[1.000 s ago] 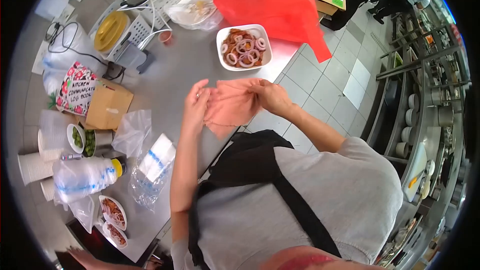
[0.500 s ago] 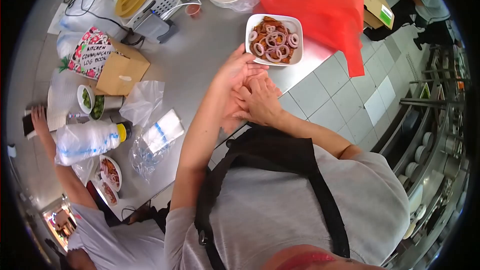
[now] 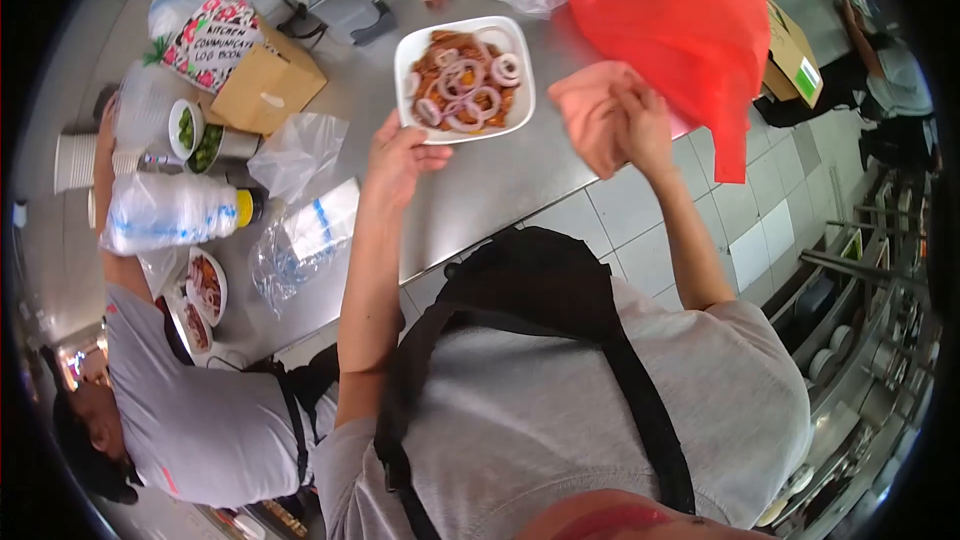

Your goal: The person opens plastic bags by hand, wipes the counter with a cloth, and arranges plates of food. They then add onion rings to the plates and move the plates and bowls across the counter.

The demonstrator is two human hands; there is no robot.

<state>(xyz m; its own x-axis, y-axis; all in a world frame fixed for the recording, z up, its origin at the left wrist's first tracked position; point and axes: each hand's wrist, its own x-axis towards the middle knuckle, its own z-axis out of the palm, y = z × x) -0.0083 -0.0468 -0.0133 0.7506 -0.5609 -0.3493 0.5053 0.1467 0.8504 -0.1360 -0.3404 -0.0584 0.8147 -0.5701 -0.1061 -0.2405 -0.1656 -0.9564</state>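
Note:
A white square bowl (image 3: 403,75) of saucy brown food (image 3: 455,50) topped with onion rings (image 3: 460,85) is above the steel table's edge. My left hand (image 3: 400,155) grips its near-left corner, thumb at the rim and fingers beneath. To the right, my right hand (image 3: 645,125) is closed on a crumpled pink cloth (image 3: 585,105), which hangs over the front edge of the table. A large red bag (image 3: 670,20) lies just beyond that hand.
A steel table (image 3: 480,195) bears a cardboard box (image 3: 268,85), clear plastic bags (image 3: 300,155), a wrapped stack of cups (image 3: 170,212) and two dishes of food (image 3: 205,285). A co-worker (image 3: 210,410) stands at the left. Shelving (image 3: 850,370) runs along the right.
My left hand has moved left with the bowl, which appears larger. My right hand has gone from beside the left wrist to the right, carrying the pink cloth. The co-worker has shifted.

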